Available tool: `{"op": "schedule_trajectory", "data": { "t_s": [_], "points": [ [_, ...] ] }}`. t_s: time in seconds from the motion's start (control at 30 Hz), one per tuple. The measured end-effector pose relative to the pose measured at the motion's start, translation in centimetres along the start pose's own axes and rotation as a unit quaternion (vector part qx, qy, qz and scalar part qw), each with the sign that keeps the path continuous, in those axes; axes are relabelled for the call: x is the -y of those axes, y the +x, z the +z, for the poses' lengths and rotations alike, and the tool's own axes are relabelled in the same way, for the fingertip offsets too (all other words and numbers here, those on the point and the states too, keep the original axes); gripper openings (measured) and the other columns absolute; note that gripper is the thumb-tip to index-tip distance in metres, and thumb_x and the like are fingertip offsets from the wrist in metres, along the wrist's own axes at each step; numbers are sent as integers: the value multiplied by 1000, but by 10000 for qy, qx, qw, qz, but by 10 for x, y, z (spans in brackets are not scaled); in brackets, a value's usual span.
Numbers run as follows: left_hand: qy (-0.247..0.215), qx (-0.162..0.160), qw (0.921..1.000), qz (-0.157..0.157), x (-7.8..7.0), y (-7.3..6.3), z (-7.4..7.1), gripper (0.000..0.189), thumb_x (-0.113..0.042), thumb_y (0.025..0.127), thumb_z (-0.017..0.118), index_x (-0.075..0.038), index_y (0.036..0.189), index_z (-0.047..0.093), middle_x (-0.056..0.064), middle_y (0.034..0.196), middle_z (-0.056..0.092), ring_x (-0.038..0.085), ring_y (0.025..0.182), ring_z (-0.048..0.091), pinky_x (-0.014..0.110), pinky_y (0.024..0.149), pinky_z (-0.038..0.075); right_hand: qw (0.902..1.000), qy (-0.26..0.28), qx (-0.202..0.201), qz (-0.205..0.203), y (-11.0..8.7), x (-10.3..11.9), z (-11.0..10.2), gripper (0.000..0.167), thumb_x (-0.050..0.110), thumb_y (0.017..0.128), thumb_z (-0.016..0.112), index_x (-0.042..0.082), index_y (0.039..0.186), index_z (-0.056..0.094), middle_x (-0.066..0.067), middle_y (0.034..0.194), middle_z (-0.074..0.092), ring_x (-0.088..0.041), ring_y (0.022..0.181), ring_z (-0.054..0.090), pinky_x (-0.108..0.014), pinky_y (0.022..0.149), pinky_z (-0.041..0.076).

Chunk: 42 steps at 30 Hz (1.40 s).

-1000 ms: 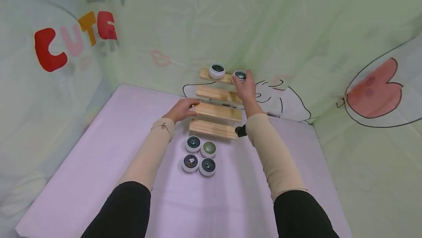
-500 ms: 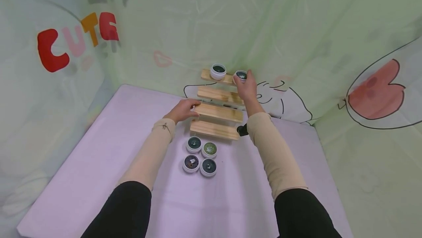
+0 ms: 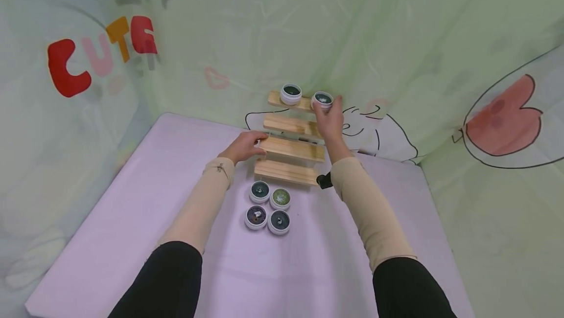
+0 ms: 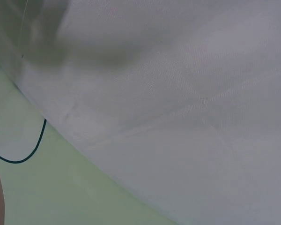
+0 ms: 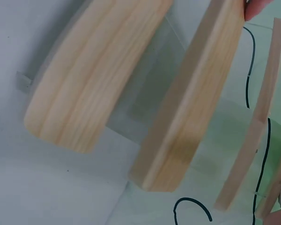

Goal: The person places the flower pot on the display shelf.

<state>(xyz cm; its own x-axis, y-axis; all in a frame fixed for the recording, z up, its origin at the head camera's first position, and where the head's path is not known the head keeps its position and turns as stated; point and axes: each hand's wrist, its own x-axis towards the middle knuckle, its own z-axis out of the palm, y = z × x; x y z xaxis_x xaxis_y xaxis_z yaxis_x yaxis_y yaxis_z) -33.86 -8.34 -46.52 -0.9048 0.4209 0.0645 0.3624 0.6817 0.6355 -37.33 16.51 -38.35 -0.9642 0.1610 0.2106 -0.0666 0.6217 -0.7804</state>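
A small stepped wooden rack (image 3: 291,148) with several slats stands against the back wall. My left hand (image 3: 244,147) grips the left end of one of its middle slats; a fingertip (image 5: 256,8) of it shows at that slat in the right wrist view. At the right end of the top slat, my right hand (image 3: 331,118) holds a small white round jar (image 3: 323,100) with dark contents between thumb and fingers. A similar jar (image 3: 291,94) stands on the left part of that slat. Whether the held jar's base touches the slat is hidden.
In front of the rack, several white jars stand close together on the lilac table cover (image 3: 282,274), among them a green-filled jar (image 3: 280,198) and a dark jar (image 3: 279,221). A printed cloth wall (image 3: 246,24) rises right behind the rack.
My right hand has slid slightly down and right against the jar, leaving more of its rim showing. The left hand keeps its grip on the rack.
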Motion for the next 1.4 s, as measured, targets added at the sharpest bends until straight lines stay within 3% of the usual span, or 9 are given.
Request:
{"op": "schedule_trajectory", "data": {
  "t_s": [0.27,0.53,0.77,0.9,1.1,1.4],
  "points": [
    [-40,4,10000,42,-2,0,-2,58,-17,85,77,1,136,55,17,136,57,29,114,58,36,99,48,9985,428,147,314,-29,-20,-7,88,53,97,50,9,158,4,-8,164,7,-20,149,8,-30,121,9],
    [-108,7,9999,-1,1,1,0,58,-18,86,77,-1,137,54,15,138,55,28,117,56,35,101,47,9977,515,191,390,-82,-37,-8,83,52,100,45,10,158,3,-7,164,6,-21,149,9,-33,122,10],
    [-280,20,9996,-73,4,1,2,59,-18,86,76,-1,138,54,16,141,53,29,123,54,34,104,46,9977,637,124,189,-142,-64,12,76,33,102,51,-2,155,9,-18,161,11,-27,148,12,-37,122,13],
    [-324,60,9994,-71,3,2,4,59,-18,87,76,-1,138,53,16,142,52,28,125,53,34,105,45,9971,690,148,290,-173,-79,23,75,32,102,52,-1,155,11,-17,161,13,-26,148,12,-37,122,13],
    [-384,17,9993,-11,-3,-1,1,58,-16,87,75,1,138,53,17,141,52,30,125,53,34,105,45,9967,761,292,39,-207,-97,39,77,32,100,56,1,156,12,-14,162,14,-22,148,13,-37,122,14],
    [-377,-71,9993,16,5,0,5,58,-17,86,76,0,137,54,17,140,53,29,124,53,34,104,46,9938,829,646,-359,-255,-110,51,79,31,97,62,1,155,18,-16,160,20,-26,146,21,-40,119,22]
  ]
}}
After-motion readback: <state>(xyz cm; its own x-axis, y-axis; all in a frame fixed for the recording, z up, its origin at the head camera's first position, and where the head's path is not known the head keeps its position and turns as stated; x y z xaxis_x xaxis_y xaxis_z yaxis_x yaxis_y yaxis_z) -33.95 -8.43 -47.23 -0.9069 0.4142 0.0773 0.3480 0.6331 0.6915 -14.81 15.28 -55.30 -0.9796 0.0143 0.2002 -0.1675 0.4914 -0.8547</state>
